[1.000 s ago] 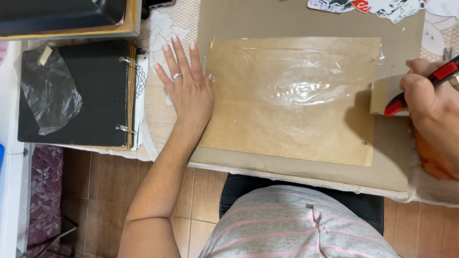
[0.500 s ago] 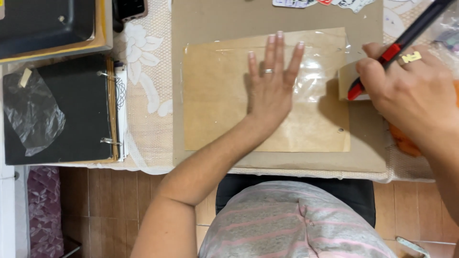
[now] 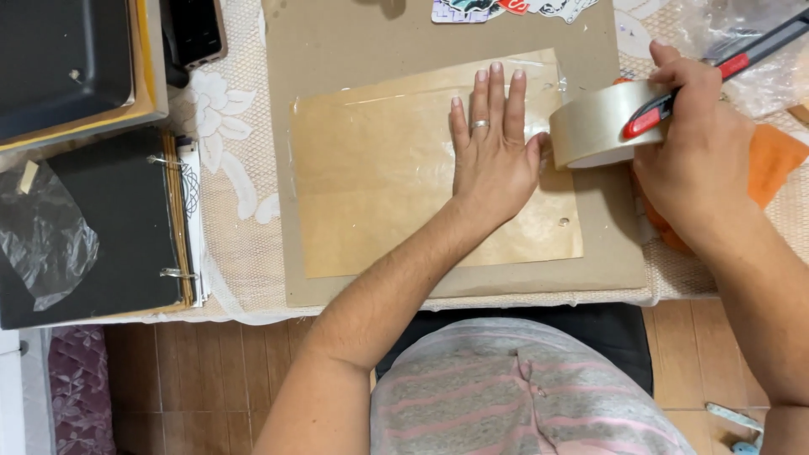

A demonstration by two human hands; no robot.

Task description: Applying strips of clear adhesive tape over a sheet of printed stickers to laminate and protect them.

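Note:
My left hand (image 3: 491,143) lies flat, fingers together, on the right part of a tan paper sheet (image 3: 379,177) covered with clear tape, pressing it onto a larger brown cardboard board (image 3: 337,50). A ring is on one finger. My right hand (image 3: 695,152) grips a roll of clear packing tape (image 3: 592,126) together with a red and black utility knife (image 3: 733,59), held at the sheet's right edge just beside my left thumb.
A black ring-bound book (image 3: 101,227) with a scrap of clear film (image 3: 46,236) lies at the left, a dark tray (image 3: 63,59) and a phone (image 3: 192,29) above it. Stickers (image 3: 506,8) sit at the board's top. An orange cloth (image 3: 771,156) is at the right. A lace tablecloth (image 3: 227,168) covers the table.
My left hand slid from the sheet's left side across to its right part. My right hand brought the tape roll up to the sheet's right edge, close to my left thumb.

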